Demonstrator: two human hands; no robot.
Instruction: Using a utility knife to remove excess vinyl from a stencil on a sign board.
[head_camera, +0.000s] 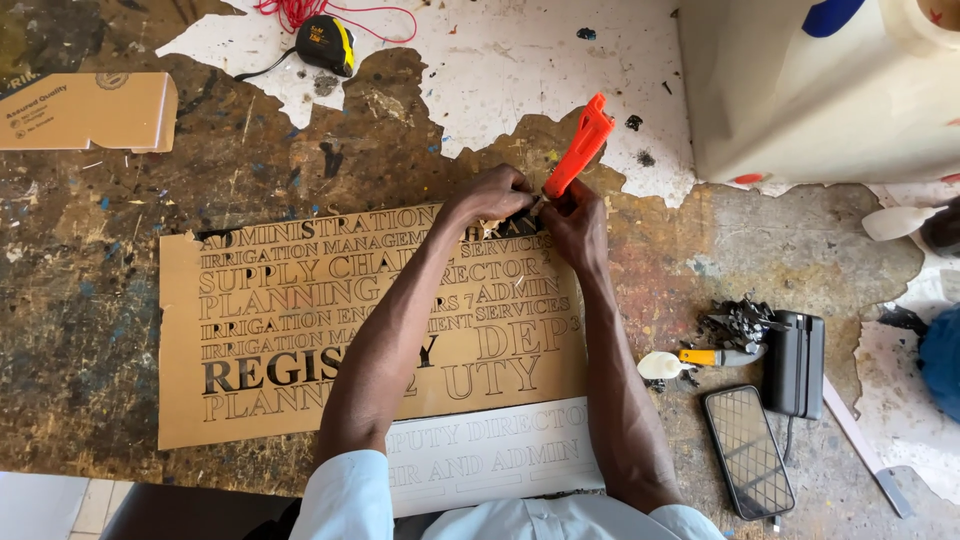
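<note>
A tan sheet with cut-out lettering (270, 320) lies flat on the worn worktable (120, 250). My right hand (575, 222) grips an orange utility knife (580, 145), its tip down at the sheet's top edge. My left hand (490, 195) pinches a small bit of the lettering right beside the blade tip. Both forearms cross over the sheet from the near edge. A white lettered sheet (500, 450) lies under the tan one, near me.
A black-and-yellow tape measure (327, 43) and red cord (300, 12) lie at the far edge. A cardboard box (85, 110) sits far left. At right are a phone (748, 450), a black power bank (795, 362), a small yellow knife (715, 356), dark scraps (735, 322) and a large cream container (820, 90).
</note>
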